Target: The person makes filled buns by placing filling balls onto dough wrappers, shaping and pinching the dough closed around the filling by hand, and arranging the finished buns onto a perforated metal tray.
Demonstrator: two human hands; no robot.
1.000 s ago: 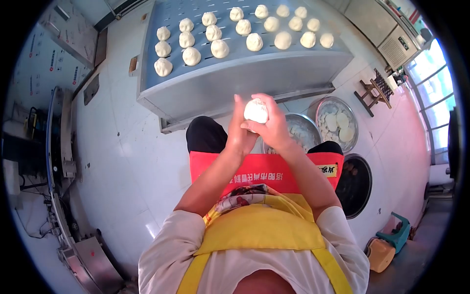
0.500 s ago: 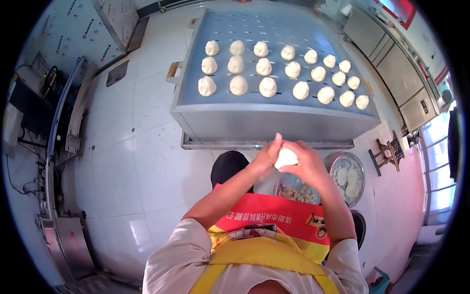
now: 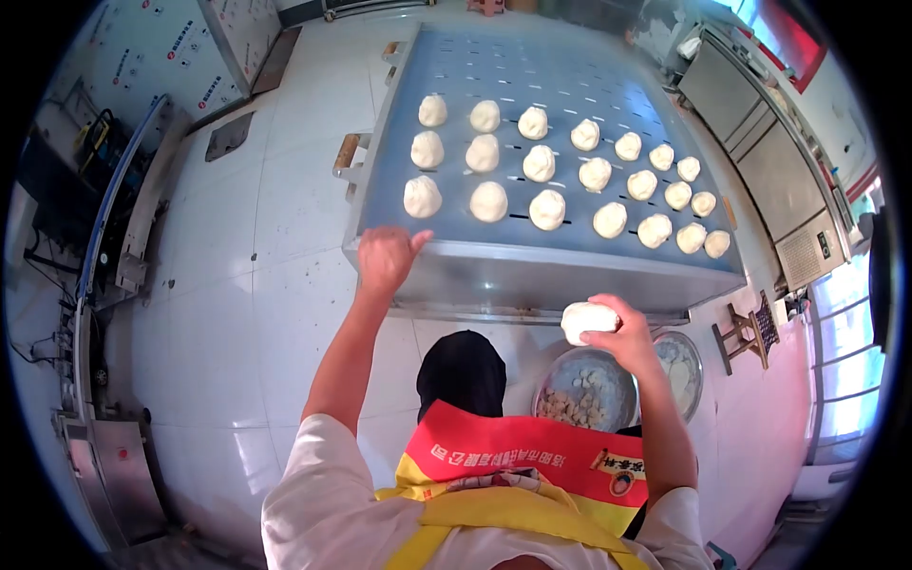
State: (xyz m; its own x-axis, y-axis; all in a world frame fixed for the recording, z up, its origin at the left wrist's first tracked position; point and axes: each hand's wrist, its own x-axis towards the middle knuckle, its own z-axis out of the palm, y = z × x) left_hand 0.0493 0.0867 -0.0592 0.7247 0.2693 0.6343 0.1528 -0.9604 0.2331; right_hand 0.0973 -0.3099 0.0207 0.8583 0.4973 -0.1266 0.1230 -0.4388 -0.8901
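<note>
My right hand (image 3: 617, 328) is closed around a white filled dough bun (image 3: 582, 323), held in front of the metal steamer tray (image 3: 494, 249). My left hand (image 3: 388, 256) grips the tray's near rim close to its left corner, thumb pointing right along the edge. On the perforated tray top, several rows of pale buns stand apart from one another, the nearest left bun (image 3: 423, 197) just beyond my left hand. Below my right hand sits a metal bowl (image 3: 622, 380) with chunky filling in it. A second bowl (image 3: 696, 388), partly behind my right forearm, holds pale dough pieces.
Wooden-handled grips (image 3: 348, 155) stick out from the tray's left side. A small folding stool (image 3: 750, 332) stands on the floor at the right. Steel cabinets (image 3: 774, 161) line the right wall, and a metal-framed machine (image 3: 90, 351) runs along the left.
My hands have separated. The left one has let go of the bun and moved left onto the tray's rim. My right hand keeps the bun, slightly further right. The camera view has shifted.
</note>
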